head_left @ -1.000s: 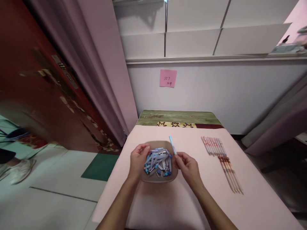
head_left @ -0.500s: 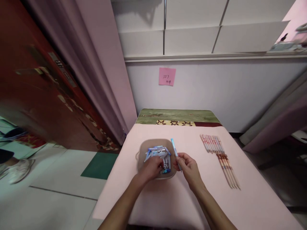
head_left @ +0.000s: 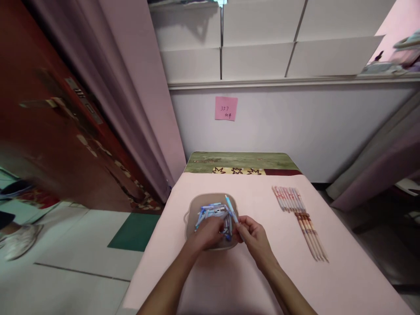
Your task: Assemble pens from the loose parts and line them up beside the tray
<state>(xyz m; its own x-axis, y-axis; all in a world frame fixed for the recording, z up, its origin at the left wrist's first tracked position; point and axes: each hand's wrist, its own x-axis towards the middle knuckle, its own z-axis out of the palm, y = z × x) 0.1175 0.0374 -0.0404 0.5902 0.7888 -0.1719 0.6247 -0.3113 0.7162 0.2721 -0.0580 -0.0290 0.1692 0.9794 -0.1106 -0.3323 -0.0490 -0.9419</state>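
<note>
A beige bin [head_left: 197, 202] with a side handle holds a jumble of blue, white and purple pens [head_left: 210, 211]. Inside it, at the pens, is my left hand [head_left: 210, 232]; its fingertips are hidden among them. My right hand [head_left: 254, 238] is closed on a light-blue pen [head_left: 231, 207], pinched near its lower end at the bin's right edge, the pen slanting up to the left over the bin. To the right lies a row of red-and-white pens [head_left: 288, 199], with several brown-topped cream pens [head_left: 311, 236] side by side just below it.
A pink cloth [head_left: 262, 188] covers the table, whose green patterned far end [head_left: 239, 159] meets the wall. A pink note [head_left: 226, 108] is stuck there. Left are a red door [head_left: 49, 131], a curtain [head_left: 131, 87] and a person's shoe [head_left: 22, 240].
The light-blue pen in my right hand has tilted further left, over the bin. My left hand has shifted slightly within the pens. The whole view has moved a little.
</note>
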